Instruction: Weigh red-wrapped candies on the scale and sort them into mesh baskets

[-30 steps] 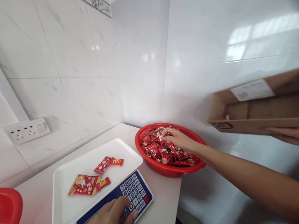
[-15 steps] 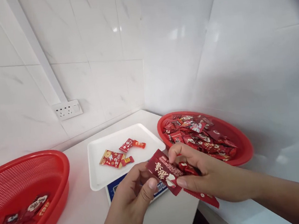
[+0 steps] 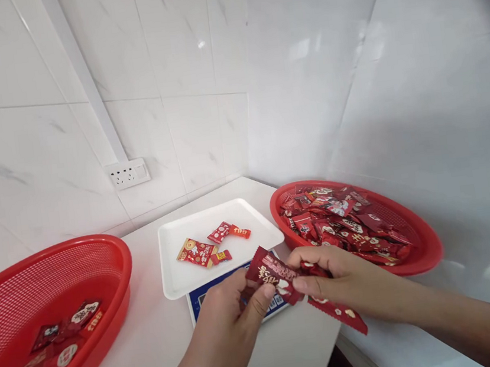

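My left hand (image 3: 233, 322) pinches the left side of a dark red wrapped packet (image 3: 270, 274) between thumb and fingers. Closed on the same packet's right side, my right hand (image 3: 334, 274) also has more red packets (image 3: 339, 313) tucked under its fingers. Both hands are in front of a blue and white scale (image 3: 209, 290), partly covering it. On the scale's white tray (image 3: 171, 279) lie a red and gold packet (image 3: 196, 252), a red dotted packet (image 3: 219, 232), an orange-red one (image 3: 239, 231) and a small red one (image 3: 221, 257).
A red basket (image 3: 429, 244) heaped with red packets stands on the right against the wall. Another red basket (image 3: 118, 264) at the left holds several packets. A wall socket (image 3: 128, 174) is above the white table (image 3: 157, 337).
The view has shifted, so the baskets and tray appear farther right. My left thumb has come onto the packet's face, and the packet is now tilted and bent between both hands.
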